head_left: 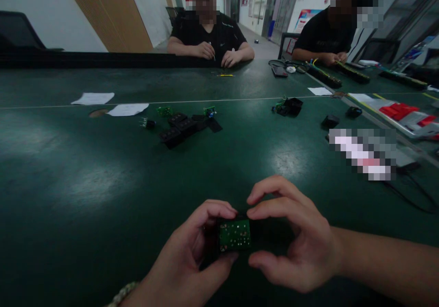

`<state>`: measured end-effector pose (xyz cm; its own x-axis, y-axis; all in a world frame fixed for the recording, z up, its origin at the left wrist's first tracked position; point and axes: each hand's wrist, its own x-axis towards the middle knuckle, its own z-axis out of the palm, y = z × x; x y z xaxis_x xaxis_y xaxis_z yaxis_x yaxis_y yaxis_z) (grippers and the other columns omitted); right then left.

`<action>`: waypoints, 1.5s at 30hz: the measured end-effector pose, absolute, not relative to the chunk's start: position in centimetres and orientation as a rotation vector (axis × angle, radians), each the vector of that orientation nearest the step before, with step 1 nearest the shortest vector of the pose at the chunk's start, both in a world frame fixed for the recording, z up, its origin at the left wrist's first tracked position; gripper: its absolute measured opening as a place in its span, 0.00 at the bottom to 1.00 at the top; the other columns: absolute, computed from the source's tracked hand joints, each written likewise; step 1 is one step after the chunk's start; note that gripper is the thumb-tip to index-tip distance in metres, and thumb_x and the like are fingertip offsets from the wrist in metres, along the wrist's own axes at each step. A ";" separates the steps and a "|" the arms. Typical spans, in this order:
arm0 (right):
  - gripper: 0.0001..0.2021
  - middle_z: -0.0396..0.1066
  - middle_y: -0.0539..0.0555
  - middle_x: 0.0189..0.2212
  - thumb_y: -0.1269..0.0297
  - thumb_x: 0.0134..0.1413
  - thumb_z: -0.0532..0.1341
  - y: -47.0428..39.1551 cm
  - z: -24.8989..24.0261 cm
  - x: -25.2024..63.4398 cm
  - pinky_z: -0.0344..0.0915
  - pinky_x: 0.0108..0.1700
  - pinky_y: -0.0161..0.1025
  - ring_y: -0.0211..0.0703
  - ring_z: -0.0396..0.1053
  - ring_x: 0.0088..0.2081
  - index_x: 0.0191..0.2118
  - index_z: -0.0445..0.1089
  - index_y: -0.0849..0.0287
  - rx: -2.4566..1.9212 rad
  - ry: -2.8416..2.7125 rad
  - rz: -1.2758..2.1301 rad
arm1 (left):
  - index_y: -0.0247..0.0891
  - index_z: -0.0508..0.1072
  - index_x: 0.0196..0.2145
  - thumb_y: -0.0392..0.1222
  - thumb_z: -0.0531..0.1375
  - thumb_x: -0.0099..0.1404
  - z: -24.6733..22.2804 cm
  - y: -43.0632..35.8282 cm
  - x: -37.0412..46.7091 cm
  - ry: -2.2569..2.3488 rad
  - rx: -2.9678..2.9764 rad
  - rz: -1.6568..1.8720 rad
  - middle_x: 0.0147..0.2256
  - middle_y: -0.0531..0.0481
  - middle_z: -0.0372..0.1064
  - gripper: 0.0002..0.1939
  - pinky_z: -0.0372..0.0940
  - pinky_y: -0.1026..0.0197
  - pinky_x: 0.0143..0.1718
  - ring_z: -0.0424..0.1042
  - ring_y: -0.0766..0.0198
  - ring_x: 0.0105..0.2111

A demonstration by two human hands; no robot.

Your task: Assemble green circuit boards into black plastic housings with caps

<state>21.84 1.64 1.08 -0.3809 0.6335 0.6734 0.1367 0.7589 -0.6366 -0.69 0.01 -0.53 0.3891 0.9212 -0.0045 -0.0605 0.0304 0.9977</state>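
A small green circuit board, dotted with solder points, sits in a dark housing near the table's front edge. My left hand grips it from the left, index finger along the top and thumb below. On the other side my right hand has its fingers curved apart; its fingertips are close to the board's upper right corner, and whether they touch the housing I cannot tell. The right thumb stands free of the board. Most of the housing is hidden by the board and the left fingers.
Black housing parts and small boards lie mid-table, with a black component with pins left of them. Another black part and a black block are farther right. Paper sheets lie behind. Two people sit across the table.
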 end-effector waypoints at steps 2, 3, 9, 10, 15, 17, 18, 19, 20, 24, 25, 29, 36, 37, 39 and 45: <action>0.19 0.71 0.62 0.45 0.71 0.51 0.71 1.6 1.0 21.9 0.74 0.45 0.43 0.48 0.74 0.45 0.49 0.74 0.67 -0.586 -1.905 0.601 | 0.53 0.78 0.47 0.20 0.65 0.57 -0.5 0.0 -0.7 0.870 1.315 0.929 0.46 0.55 0.76 0.28 0.74 0.66 0.47 0.78 0.62 0.46; 0.17 0.71 0.62 0.44 0.72 0.51 0.70 1.6 1.0 21.8 0.74 0.44 0.43 0.48 0.74 0.45 0.48 0.74 0.68 -0.585 -1.906 0.611 | 0.53 0.78 0.47 0.20 0.65 0.57 -0.5 0.0 -0.7 0.865 1.313 0.927 0.46 0.55 0.76 0.28 0.74 0.66 0.47 0.78 0.62 0.45; 0.06 0.71 0.58 0.35 0.76 0.54 0.68 1.7 1.2 21.6 0.70 0.38 0.42 0.44 0.71 0.37 0.40 0.77 0.67 -0.610 -1.983 0.553 | 0.53 0.78 0.46 0.19 0.64 0.56 -0.1 0.0 -0.8 0.878 1.311 0.930 0.46 0.55 0.76 0.29 0.75 0.67 0.46 0.78 0.63 0.44; 0.05 0.71 0.58 0.34 0.77 0.54 0.67 1.7 1.2 21.5 0.70 0.37 0.42 0.43 0.70 0.36 0.39 0.77 0.68 -0.610 -1.995 0.541 | 0.53 0.78 0.47 0.18 0.63 0.56 -0.1 -0.1 -0.8 0.880 1.323 0.931 0.46 0.55 0.76 0.30 0.74 0.67 0.47 0.78 0.62 0.46; 0.03 0.72 0.58 0.30 0.79 0.56 0.65 1.7 1.3 21.1 0.68 0.36 0.41 0.41 0.68 0.32 0.36 0.75 0.69 -0.589 -2.043 0.526 | 0.54 0.78 0.47 0.19 0.64 0.56 -0.3 -0.2 -0.8 0.890 1.373 0.930 0.46 0.56 0.75 0.30 0.74 0.69 0.45 0.77 0.63 0.45; 0.03 0.72 0.57 0.29 0.80 0.56 0.64 1.7 1.3 21.0 0.68 0.36 0.41 0.40 0.68 0.32 0.35 0.75 0.69 -0.595 -2.029 0.529 | 0.55 0.78 0.47 0.21 0.65 0.58 -0.4 -0.1 -0.7 0.893 1.367 0.936 0.46 0.56 0.75 0.28 0.74 0.70 0.44 0.78 0.64 0.42; 0.03 0.73 0.57 0.30 0.80 0.57 0.64 1.7 1.4 21.0 0.68 0.36 0.41 0.40 0.68 0.32 0.35 0.75 0.69 -0.601 -2.016 0.531 | 0.55 0.78 0.47 0.21 0.66 0.58 -0.4 -0.1 -0.7 0.892 1.362 0.941 0.46 0.56 0.75 0.28 0.74 0.70 0.44 0.78 0.65 0.42; 0.03 0.73 0.58 0.30 0.80 0.57 0.64 1.6 1.4 21.0 0.68 0.36 0.40 0.40 0.69 0.32 0.36 0.75 0.69 -0.608 -2.004 0.532 | 0.55 0.78 0.47 0.22 0.66 0.57 -0.4 -0.1 -0.7 0.893 1.356 0.940 0.45 0.56 0.76 0.28 0.74 0.69 0.44 0.78 0.64 0.42; 0.03 0.73 0.57 0.30 0.79 0.57 0.64 1.6 1.3 21.0 0.68 0.36 0.40 0.40 0.69 0.32 0.36 0.75 0.69 -0.613 -1.995 0.533 | 0.55 0.78 0.47 0.22 0.66 0.57 -0.3 0.0 -0.7 0.889 1.353 0.942 0.45 0.56 0.76 0.28 0.75 0.69 0.45 0.78 0.64 0.42; 0.02 0.74 0.57 0.29 0.79 0.58 0.65 1.7 1.0 20.9 0.68 0.37 0.40 0.40 0.69 0.32 0.36 0.75 0.69 -0.596 -1.992 0.526 | 0.55 0.78 0.47 0.21 0.66 0.57 -0.3 0.0 -0.6 0.870 1.345 0.960 0.45 0.56 0.76 0.28 0.75 0.69 0.44 0.78 0.65 0.42; 0.02 0.74 0.57 0.29 0.79 0.59 0.65 1.7 0.9 20.9 0.69 0.37 0.41 0.40 0.70 0.32 0.36 0.75 0.69 -0.594 -1.991 0.523 | 0.55 0.78 0.46 0.21 0.66 0.57 -0.3 0.0 -0.5 0.868 1.339 0.966 0.45 0.56 0.76 0.29 0.75 0.69 0.44 0.79 0.65 0.42; 0.02 0.74 0.57 0.29 0.78 0.59 0.65 1.8 0.6 20.7 0.69 0.37 0.40 0.40 0.70 0.32 0.36 0.76 0.68 -0.598 -1.980 0.505 | 0.55 0.79 0.45 0.20 0.66 0.55 -0.2 0.0 -0.5 0.883 1.306 0.972 0.43 0.56 0.77 0.29 0.75 0.70 0.43 0.80 0.65 0.41; 0.01 0.74 0.57 0.29 0.77 0.58 0.66 2.0 0.6 20.8 0.68 0.36 0.41 0.40 0.70 0.31 0.35 0.75 0.67 -0.611 -1.990 0.524 | 0.54 0.80 0.45 0.20 0.66 0.55 -0.2 0.3 -0.4 0.890 1.301 0.980 0.46 0.56 0.78 0.29 0.75 0.68 0.47 0.79 0.63 0.45; 0.01 0.74 0.57 0.29 0.76 0.58 0.66 2.0 0.6 20.9 0.69 0.36 0.41 0.41 0.70 0.32 0.35 0.75 0.67 -0.607 -1.994 0.526 | 0.54 0.80 0.45 0.19 0.66 0.54 -0.1 0.3 -0.4 0.891 1.299 0.982 0.45 0.55 0.78 0.29 0.75 0.68 0.46 0.79 0.63 0.45; 0.01 0.74 0.57 0.28 0.76 0.58 0.66 2.0 0.7 20.9 0.69 0.36 0.41 0.41 0.70 0.31 0.35 0.75 0.67 -0.607 -1.998 0.527 | 0.53 0.81 0.44 0.19 0.66 0.54 0.0 0.3 -0.4 0.899 1.298 0.981 0.45 0.55 0.78 0.29 0.75 0.68 0.46 0.80 0.63 0.44; 0.02 0.74 0.55 0.29 0.74 0.61 0.64 1.8 0.9 21.1 0.70 0.35 0.42 0.41 0.70 0.31 0.37 0.75 0.64 -0.633 -2.021 0.495 | 0.53 0.81 0.44 0.20 0.66 0.55 0.2 0.2 -0.5 0.905 1.308 0.998 0.45 0.54 0.77 0.27 0.75 0.68 0.45 0.80 0.63 0.44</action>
